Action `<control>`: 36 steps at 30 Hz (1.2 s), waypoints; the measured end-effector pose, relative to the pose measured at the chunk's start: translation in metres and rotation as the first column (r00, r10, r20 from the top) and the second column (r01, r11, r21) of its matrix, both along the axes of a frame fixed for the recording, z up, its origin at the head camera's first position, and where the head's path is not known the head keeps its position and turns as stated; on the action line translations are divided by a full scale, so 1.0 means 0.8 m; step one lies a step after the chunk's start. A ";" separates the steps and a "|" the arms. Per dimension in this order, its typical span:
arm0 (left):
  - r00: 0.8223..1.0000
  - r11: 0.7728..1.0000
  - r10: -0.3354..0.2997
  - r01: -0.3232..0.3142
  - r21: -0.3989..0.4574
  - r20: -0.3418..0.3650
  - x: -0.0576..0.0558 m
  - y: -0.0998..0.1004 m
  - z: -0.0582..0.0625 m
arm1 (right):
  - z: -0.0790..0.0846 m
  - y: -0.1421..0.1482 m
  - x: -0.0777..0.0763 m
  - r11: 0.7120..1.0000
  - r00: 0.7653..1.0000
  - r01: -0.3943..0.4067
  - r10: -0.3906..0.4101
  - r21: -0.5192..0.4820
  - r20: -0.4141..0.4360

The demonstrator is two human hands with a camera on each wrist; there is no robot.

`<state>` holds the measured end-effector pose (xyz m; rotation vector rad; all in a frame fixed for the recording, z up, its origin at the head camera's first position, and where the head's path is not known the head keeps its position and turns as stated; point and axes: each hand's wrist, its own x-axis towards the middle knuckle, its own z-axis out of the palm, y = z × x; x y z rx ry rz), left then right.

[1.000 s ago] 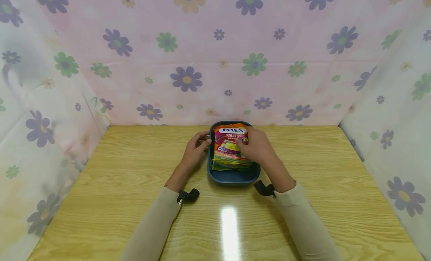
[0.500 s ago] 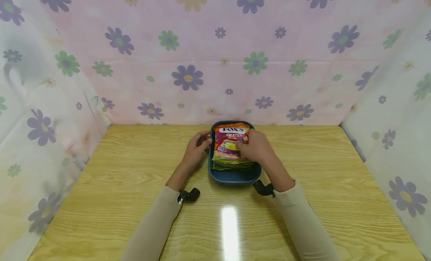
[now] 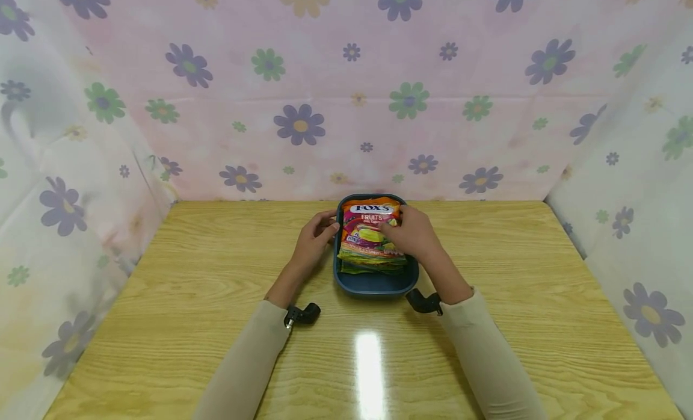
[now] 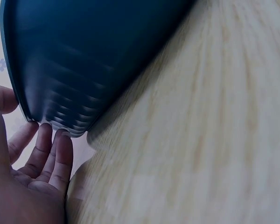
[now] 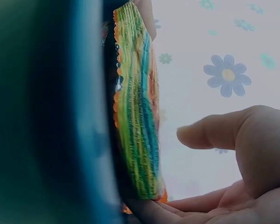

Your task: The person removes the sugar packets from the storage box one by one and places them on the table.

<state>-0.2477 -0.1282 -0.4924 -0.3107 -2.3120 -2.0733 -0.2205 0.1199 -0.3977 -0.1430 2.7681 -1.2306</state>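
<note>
A dark blue plastic bin (image 3: 373, 286) stands on the wooden table and holds a candy bag (image 3: 369, 230) marked FOX'S FRUITS, orange and purple with yellow-green lower edges. Against the bin's left side rests my left hand (image 3: 314, 239); in the left wrist view the thumb is at the rim and the fingertips touch the outer wall. My right hand (image 3: 417, 230) is over the bin's right side. In the right wrist view its thumb stands apart from the candy bag (image 5: 137, 107), while its fingers reach low beside the bag, their tips hidden.
The wooden table (image 3: 206, 275) extends on both sides of the bin. Behind it hangs a flowered cloth (image 3: 346, 119), with more cloth along the left and right sides. A black camera mount sits on each wrist.
The right thumb has moved off the candy bag's front, and more of the bag's lower right shows. The bag has shifted slightly left. My left hand stays at the bin's side.
</note>
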 end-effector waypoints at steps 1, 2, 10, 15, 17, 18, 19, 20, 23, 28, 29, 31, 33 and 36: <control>1.000 1.000 -0.001 0.001 0.000 0.002 0.000 0.000 0.000 | 0.000 0.000 0.000 1.000 1.000 0.010 -0.010 -0.014 0.006; 1.000 1.000 -0.001 0.001 0.000 0.003 0.000 0.000 0.001 | -0.001 0.000 0.000 0.999 1.000 0.022 -0.022 -0.027 0.017; 1.000 1.000 -0.015 0.015 -0.012 0.008 0.000 -0.001 0.002 | -0.008 0.002 -0.008 0.962 0.988 0.083 -0.045 -0.259 0.147; 0.999 0.999 -0.029 0.029 -0.015 0.017 0.013 0.000 0.025 | -0.007 0.004 -0.009 0.925 0.977 0.106 -0.029 -0.365 0.210; 0.999 0.999 -0.032 0.032 -0.008 0.008 0.019 0.001 0.034 | -0.007 0.004 -0.009 0.911 0.972 0.114 -0.021 -0.396 0.232; 0.999 0.999 -0.033 0.033 -0.006 0.003 0.022 0.002 0.038 | -0.007 0.004 -0.009 0.906 0.970 0.119 -0.018 -0.406 0.243; 0.999 0.999 -0.032 0.032 -0.006 -0.003 0.024 0.002 0.039 | -0.007 0.004 -0.009 0.900 0.969 0.120 -0.014 -0.418 0.248; 1.000 1.000 -0.031 0.031 -0.005 -0.002 0.024 0.002 0.039 | -0.007 0.004 -0.009 0.894 0.968 0.121 -0.011 -0.431 0.250; 1.000 1.000 -0.025 0.025 -0.004 0.001 0.017 0.002 0.029 | -0.009 0.002 -0.010 0.873 0.967 0.115 0.011 -0.475 0.253; 1.000 1.000 -0.015 0.015 -0.003 0.006 0.003 0.000 0.007 | -0.014 -0.002 -0.012 0.842 0.966 0.120 0.023 -0.526 0.258; 1.000 1.000 -0.012 0.012 -0.001 0.002 0.001 0.000 0.004 | -0.015 -0.002 -0.012 0.842 0.966 0.123 0.019 -0.526 0.256; 1.000 1.000 -0.007 0.007 0.000 -0.010 0.000 0.000 0.000 | -0.015 -0.004 -0.011 0.838 0.968 0.129 0.011 -0.530 0.253; 1.000 1.000 -0.001 0.002 0.002 -0.022 -0.001 0.000 -0.003 | -0.016 -0.004 -0.011 0.836 0.969 0.133 0.004 -0.533 0.248; 0.999 1.000 0.001 -0.001 0.004 -0.035 -0.001 0.000 -0.005 | -0.018 -0.005 -0.010 0.830 0.972 0.128 0.004 -0.543 0.235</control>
